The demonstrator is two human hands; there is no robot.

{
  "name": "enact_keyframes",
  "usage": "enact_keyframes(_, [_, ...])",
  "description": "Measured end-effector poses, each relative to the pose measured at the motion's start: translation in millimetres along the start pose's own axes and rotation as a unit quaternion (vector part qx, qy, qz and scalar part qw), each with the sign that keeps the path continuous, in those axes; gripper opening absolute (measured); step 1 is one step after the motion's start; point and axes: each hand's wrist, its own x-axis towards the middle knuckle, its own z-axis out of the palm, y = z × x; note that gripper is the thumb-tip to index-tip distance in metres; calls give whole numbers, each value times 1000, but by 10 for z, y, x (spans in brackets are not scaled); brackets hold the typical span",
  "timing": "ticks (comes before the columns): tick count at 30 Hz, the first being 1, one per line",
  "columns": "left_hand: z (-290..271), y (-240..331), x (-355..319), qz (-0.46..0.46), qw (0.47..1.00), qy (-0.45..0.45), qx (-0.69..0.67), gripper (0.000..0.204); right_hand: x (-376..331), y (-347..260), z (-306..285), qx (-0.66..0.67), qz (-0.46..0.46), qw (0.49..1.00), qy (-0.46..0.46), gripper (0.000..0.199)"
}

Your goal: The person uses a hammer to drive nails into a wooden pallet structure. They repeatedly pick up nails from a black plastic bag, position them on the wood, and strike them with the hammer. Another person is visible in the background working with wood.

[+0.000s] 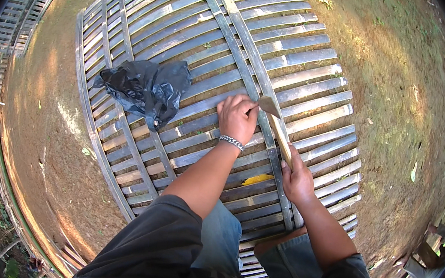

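Note:
My right hand [298, 179] grips the pale wooden handle of a hatchet [281, 140]. Its flat, brownish metal head [270, 106] is right beside the fingertips of my left hand, over a pair of long bamboo strips [242, 59]. My left hand [237, 120], with a chain bracelet at the wrist, rests on the slats by these strips. Its thumb and forefinger are pinched together; whatever may be between them is too small to make out. Beneath both hands lies a large panel of bamboo slats [204, 104], crossed by several long strips.
A crumpled black plastic bag [149, 86] lies on the panel, left of my left hand. A yellow leaf [257, 180] is on the slats near my knees. Bare earth [402, 104] surrounds the panel. Another slatted panel [29, 1] stands far left; a person [431, 256] is at the right edge.

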Motion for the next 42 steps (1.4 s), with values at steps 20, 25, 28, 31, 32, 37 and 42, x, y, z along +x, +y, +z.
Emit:
enact_keyframes(20, [-3, 6, 30, -10, 1000, -1, -11, 7, 78, -28, -100, 1, 28, 1000, -5, 53])
enact_keyframes(25, [3, -10, 24, -10, 1000, 0, -14, 8, 63, -11, -47, 19, -61, 995, 75, 53])
enact_keyframes(28, [1, -37, 22, -1, 1000, -1, -10, 8, 100, -37, -113, -59, 69, 994, -66, 53])
enact_keyframes(31, [-5, -7, 7, -5, 1000, -5, -12, 8, 53, -63, -119, -5, 36, 999, -1, 52])
enact_keyframes(32, [-19, -4, 8, -6, 1000, -4, -11, 8, 49, -36, -95, 8, -6, 999, 35, 52])
enact_keyframes(37, [-13, -36, 14, 0, 1000, -7, -3, 9, 90, 19, -71, -40, -31, 999, 16, 55])
enact_keyframes(42, [-18, -8, 7, -12, 1000, -7, -17, 8, 71, -10, -32, -23, -52, 996, 64, 54])
